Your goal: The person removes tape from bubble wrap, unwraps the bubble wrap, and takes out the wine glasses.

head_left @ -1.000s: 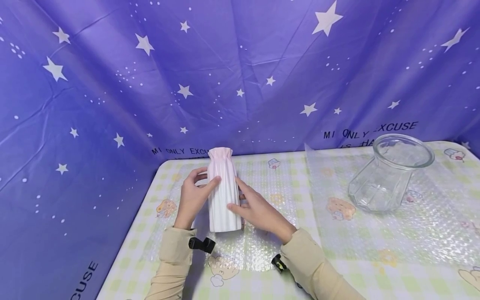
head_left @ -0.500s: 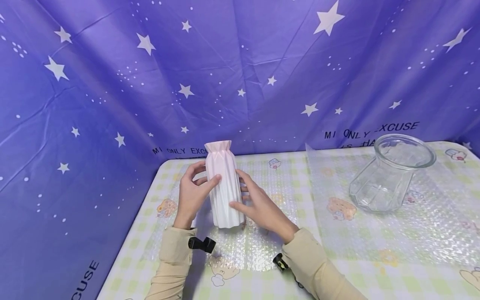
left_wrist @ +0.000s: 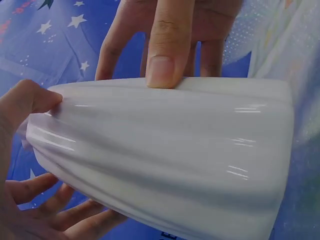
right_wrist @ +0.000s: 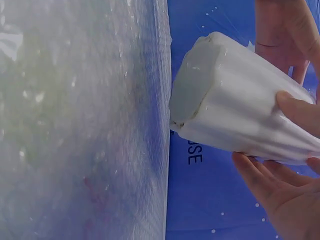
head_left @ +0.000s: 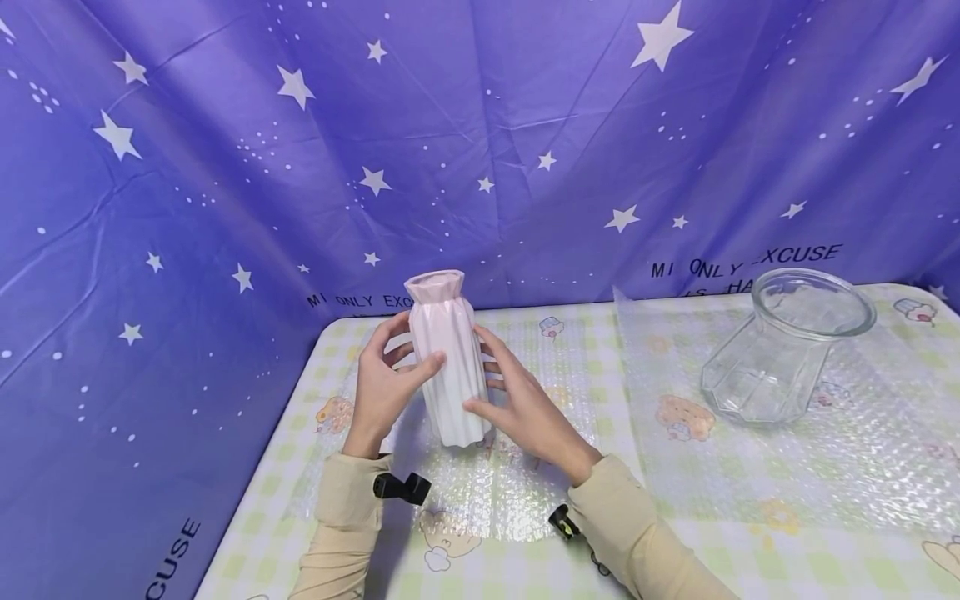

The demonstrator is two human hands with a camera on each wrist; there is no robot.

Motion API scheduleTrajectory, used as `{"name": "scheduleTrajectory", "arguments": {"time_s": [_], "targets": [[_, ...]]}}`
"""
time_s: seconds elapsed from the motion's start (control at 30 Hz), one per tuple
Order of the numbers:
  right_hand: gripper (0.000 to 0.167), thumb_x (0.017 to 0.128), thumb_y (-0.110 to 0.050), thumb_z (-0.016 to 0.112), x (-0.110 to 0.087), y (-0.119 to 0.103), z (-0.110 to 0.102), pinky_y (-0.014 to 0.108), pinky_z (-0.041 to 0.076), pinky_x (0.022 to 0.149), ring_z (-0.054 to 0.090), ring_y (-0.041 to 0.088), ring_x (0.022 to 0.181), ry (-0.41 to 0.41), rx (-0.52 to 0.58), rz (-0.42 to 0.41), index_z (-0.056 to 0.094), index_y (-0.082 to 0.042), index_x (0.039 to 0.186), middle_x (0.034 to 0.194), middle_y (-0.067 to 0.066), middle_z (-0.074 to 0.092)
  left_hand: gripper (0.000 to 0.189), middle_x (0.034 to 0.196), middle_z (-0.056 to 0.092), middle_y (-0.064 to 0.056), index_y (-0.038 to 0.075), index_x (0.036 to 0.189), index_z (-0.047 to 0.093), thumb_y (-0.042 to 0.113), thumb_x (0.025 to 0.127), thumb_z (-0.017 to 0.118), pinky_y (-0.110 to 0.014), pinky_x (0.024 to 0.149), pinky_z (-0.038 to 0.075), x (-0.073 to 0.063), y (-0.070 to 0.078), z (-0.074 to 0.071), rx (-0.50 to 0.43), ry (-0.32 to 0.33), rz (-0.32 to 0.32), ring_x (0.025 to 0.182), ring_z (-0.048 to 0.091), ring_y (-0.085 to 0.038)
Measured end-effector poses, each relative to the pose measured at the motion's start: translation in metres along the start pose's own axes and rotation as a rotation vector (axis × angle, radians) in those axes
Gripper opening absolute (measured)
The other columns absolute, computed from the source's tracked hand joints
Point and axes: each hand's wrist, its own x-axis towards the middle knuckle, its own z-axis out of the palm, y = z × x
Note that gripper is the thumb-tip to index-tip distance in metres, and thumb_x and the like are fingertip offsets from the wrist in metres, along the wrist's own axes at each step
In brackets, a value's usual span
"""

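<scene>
A ridged vase (head_left: 450,358), pink at its narrow neck and white lower down, is held upright between both hands, leaning a little. My left hand (head_left: 384,387) grips its left side, thumb across the front and fingers round the back. On the other side my right hand (head_left: 525,408) holds it lower, thumb on the front near the base. In the left wrist view both thumbs press the glossy white wall (left_wrist: 175,135). The right wrist view shows the vase's flat base (right_wrist: 194,82), raised off the bubble wrap (head_left: 525,492) beneath. Fingers behind the vase are partly hidden.
To the right, a clear glass vase (head_left: 765,375) with a wide rim stands on a second bubble wrap sheet (head_left: 712,475). A green checked cloth with cartoon prints covers the table (head_left: 247,517). A purple star-patterned curtain (head_left: 480,125) hangs behind and at left.
The vase has risen and tipped, its neck going up and left and its base up, so its mouth now shows. Both hands keep hold and shift only slightly.
</scene>
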Motion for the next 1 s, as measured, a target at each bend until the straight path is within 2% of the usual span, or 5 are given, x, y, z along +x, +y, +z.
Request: {"name": "scheduleTrajectory", "arguments": {"time_s": [0.17, 0.33, 0.63, 1.0], "targets": [[0.095, 0.087, -0.005, 0.074, 0.0002, -0.0007, -0.0014, 0.041, 0.047, 0.106, 0.045, 0.029, 0.137, 0.017, 0.005, -0.020, 0.017, -0.031, 0.158, 0.156, 0.009, 0.036, 0.071, 0.135, 0.051, -0.009, 0.009, 0.143, 0.049, 0.003, 0.079, 0.081, -0.031, 0.082, 0.060, -0.0009, 0.0040, -0.0004, -0.009, -0.030, 0.017, 0.114, 0.062, -0.029], [0.097, 0.086, -0.003, 0.075, 0.0004, -0.0010, -0.0017, 0.042, 0.047, 0.107, 0.045, 0.031, 0.137, 0.038, -0.004, -0.038, 0.016, -0.026, 0.159, 0.156, 0.010, 0.036, 0.074, 0.136, 0.047, -0.009, 0.007, 0.144, 0.048, 0.002, 0.078, 0.081, -0.032, 0.085, 0.059, -0.0015, 0.0058, -0.0002, -0.025, -0.047, 0.030, 0.118, 0.060, -0.030], [0.104, 0.081, 0.002, 0.077, 0.0010, -0.0004, -0.0008, 0.039, 0.049, 0.105, 0.049, 0.035, 0.133, 0.070, -0.019, -0.029, 0.013, -0.020, 0.160, 0.159, 0.012, 0.031, 0.077, 0.134, 0.047, -0.009, 0.010, 0.141, 0.050, 0.001, 0.073, 0.084, -0.032, 0.089, 0.058, -0.0039, 0.0074, 0.0019, 0.080, -0.074, 0.120, 0.123, 0.059, -0.029], [0.094, 0.081, 0.009, 0.074, 0.0038, 0.0018, 0.0004, 0.039, 0.046, 0.107, 0.050, 0.036, 0.132, 0.111, -0.001, -0.024, 0.022, -0.015, 0.156, 0.151, 0.015, 0.038, 0.078, 0.135, 0.046, -0.009, 0.009, 0.139, 0.048, -0.002, 0.071, 0.084, -0.038, 0.094, 0.055, -0.0044, 0.0052, 0.0056, 0.096, -0.115, 0.178, 0.127, 0.055, -0.025]]}}
